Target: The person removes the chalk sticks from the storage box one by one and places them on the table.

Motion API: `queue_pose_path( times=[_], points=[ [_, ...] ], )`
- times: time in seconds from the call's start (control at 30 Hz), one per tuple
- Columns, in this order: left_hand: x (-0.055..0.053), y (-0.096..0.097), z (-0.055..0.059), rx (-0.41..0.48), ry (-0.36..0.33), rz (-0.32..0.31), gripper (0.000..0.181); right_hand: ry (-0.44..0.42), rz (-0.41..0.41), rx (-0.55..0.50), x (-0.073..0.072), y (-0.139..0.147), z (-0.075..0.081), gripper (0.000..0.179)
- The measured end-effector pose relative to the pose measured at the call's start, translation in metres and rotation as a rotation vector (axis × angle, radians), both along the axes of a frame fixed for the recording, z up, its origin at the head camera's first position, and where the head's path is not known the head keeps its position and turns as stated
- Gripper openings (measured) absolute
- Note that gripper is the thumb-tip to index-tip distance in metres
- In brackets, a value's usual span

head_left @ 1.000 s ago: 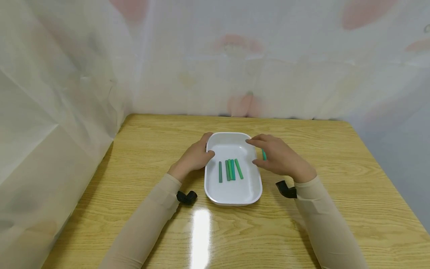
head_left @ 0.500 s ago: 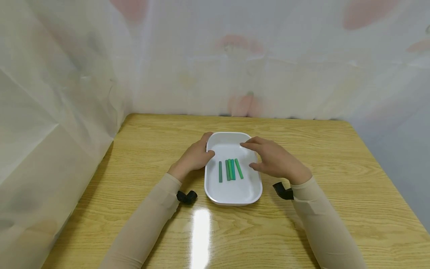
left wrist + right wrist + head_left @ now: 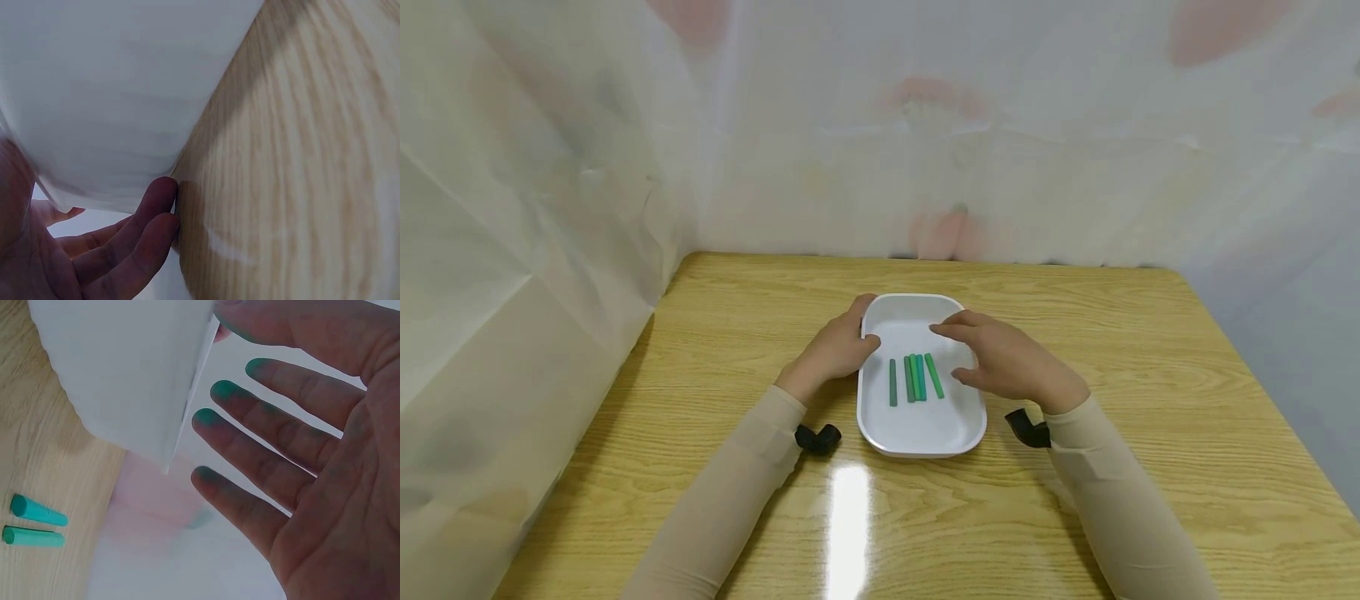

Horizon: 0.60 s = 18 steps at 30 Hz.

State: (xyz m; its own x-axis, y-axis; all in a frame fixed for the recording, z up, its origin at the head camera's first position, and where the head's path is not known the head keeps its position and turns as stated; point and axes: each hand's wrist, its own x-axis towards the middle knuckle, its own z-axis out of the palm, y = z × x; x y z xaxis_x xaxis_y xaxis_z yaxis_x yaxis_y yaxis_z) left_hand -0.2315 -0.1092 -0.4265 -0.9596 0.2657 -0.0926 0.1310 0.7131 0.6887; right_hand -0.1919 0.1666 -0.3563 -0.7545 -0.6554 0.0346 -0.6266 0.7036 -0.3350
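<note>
A white tray (image 3: 917, 433) stands on the table, holding several green and teal chalk sticks (image 3: 934, 375) laid roughly side by side. My left hand (image 3: 831, 350) grips the tray's left side, thumb over the rim; the left wrist view shows its fingers (image 3: 134, 256) under the outer wall. Over the tray's right rim hovers my right hand (image 3: 1011, 358), fingers spread and holding nothing. Its fingertips (image 3: 224, 389) are stained green. Beyond the tray, the right wrist view shows a teal chalk stick (image 3: 39, 510) and a light green chalk stick (image 3: 32, 536) on the table, hidden in the head view.
The wooden table (image 3: 760, 308) extends around the tray, with a bright light reflection (image 3: 847, 533) near its front. Pale sheeting with reddish patches (image 3: 951, 233) rises behind the table and along its left side. Black wrist mounts (image 3: 817, 439) sit at both cuffs.
My right hand has shifted left, farther over the tray. A green stick that showed beside it on the table is now covered. The left hand and tray have stayed put.
</note>
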Motion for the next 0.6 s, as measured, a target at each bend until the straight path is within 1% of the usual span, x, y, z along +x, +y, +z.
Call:
queue_pose_path(
  times=[0.27, 0.6],
  points=[
    [-0.001, 0.000, -0.001, -0.003, 0.003, -0.001, 0.073, -0.009, 0.012, 0.024, -0.001, -0.004, -0.005, 0.066],
    [0.001, 0.000, 0.001, -0.004, 0.000, -0.005, 0.073, -0.040, 0.022, 0.036, -0.001, -0.008, -0.012, 0.068]
  ],
)
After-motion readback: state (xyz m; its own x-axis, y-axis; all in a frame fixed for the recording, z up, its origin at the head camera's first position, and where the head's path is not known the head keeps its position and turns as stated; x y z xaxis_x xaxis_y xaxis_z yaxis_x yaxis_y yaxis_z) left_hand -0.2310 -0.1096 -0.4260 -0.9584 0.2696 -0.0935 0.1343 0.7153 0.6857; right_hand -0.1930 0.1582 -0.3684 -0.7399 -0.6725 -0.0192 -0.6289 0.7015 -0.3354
